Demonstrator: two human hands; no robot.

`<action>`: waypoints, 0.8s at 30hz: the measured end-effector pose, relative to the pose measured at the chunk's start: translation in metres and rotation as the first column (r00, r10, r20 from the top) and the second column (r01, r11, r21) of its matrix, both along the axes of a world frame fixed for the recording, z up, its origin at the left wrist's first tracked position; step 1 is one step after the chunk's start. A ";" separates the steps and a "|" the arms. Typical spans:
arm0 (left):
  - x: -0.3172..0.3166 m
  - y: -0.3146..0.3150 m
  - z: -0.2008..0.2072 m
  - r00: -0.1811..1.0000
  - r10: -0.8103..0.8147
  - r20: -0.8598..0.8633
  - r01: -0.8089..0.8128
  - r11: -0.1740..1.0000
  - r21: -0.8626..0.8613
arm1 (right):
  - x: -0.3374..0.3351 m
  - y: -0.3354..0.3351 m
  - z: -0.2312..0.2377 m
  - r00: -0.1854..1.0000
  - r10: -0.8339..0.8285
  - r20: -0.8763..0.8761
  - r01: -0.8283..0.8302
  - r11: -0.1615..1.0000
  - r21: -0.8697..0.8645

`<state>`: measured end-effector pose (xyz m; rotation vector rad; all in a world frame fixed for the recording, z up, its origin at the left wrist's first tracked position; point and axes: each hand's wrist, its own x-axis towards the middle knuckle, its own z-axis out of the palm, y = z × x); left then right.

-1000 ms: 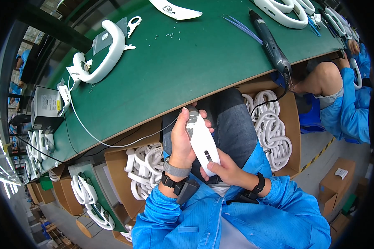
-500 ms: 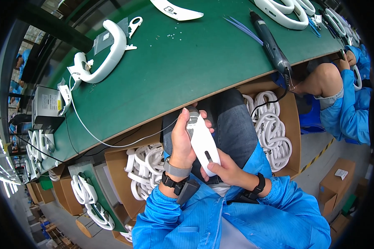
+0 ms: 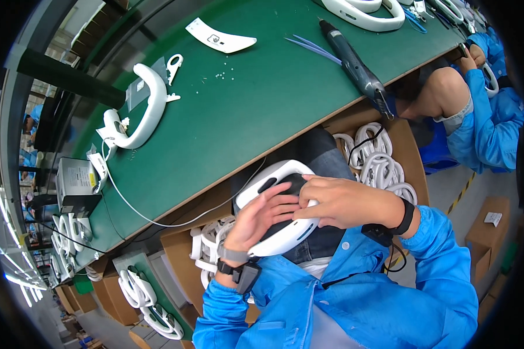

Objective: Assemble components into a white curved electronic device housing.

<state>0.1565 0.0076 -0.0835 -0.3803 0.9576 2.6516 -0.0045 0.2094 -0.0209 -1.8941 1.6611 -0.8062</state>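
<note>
Above my lap is a white curved plastic housing (image 3: 283,239), a C-shaped ring with a dark slot on its upper arm and small slots on its lower arm. My right hand (image 3: 346,202) grips its right side, fingers bent over the rim. My left hand (image 3: 261,216) lies across the ring's opening with fingers stretched out, fingertips close to the right hand; whether it touches the ring I cannot tell. A thin white cable (image 3: 135,209) runs from the bench down toward my lap, its end hidden by the housing.
On the green bench (image 3: 233,128) lie another C-shaped housing (image 3: 152,110), a curved white panel (image 3: 221,39), a dark electric screwdriver (image 3: 352,64) and blue strips (image 3: 314,47). Boxes of white rings (image 3: 381,168) flank my legs. A co-worker's blue sleeve (image 3: 495,131) shows at right.
The white housing has turned from a narrow end-on view to show its open ring. My left hand has let its grip go and spread its fingers; my right hand has moved up along the housing.
</note>
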 end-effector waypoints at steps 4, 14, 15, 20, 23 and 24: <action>-0.026 0.030 0.017 0.997 0.073 -0.031 -0.075 0.995 -0.065 | 0.007 -0.018 0.008 0.985 0.014 -0.175 -0.039 0.989 -0.140; -0.054 0.061 0.022 0.715 0.676 -0.177 -0.685 0.728 0.014 | 0.086 0.000 -0.021 0.656 -0.654 0.375 0.728 0.680 -0.087; -0.056 0.062 0.022 0.669 0.706 -0.232 -0.739 0.666 -0.106 | 0.086 -0.002 -0.025 0.654 -0.655 0.379 0.722 0.689 -0.054; -0.054 0.068 0.036 0.629 0.761 -0.160 -0.776 0.627 -0.066 | 0.086 -0.003 -0.035 0.692 -0.594 0.411 0.679 0.729 -0.090; -0.048 0.071 0.048 0.590 0.799 -0.118 -0.807 0.586 -0.073 | 0.089 -0.003 -0.027 0.697 -0.579 0.423 0.674 0.730 -0.112; -0.044 0.072 0.054 0.573 0.815 -0.084 -0.819 0.573 -0.024 | 0.090 -0.001 -0.024 0.714 -0.555 0.428 0.656 0.743 -0.130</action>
